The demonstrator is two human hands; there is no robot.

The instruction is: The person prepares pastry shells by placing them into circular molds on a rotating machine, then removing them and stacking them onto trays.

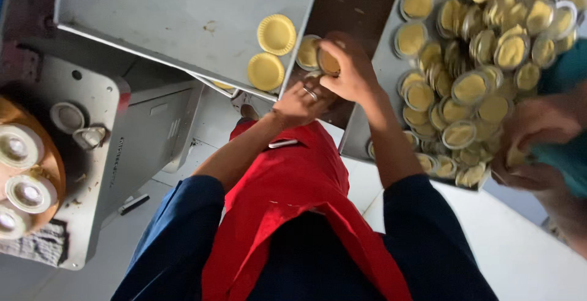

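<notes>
Overhead, steel tray (153, 7) nearly bare; pale floor (520, 246) below.

A bakery workshop: metal trays (183, 14) of tart shells in tins (471, 87), a pressing machine (67, 154).

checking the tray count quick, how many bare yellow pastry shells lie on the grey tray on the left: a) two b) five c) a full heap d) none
a: just two round yellow pastry shells lie side by side near the right edge of the grey tray, the rest of it bare metal; the heap of shells in tins sits on the other tray.
</notes>
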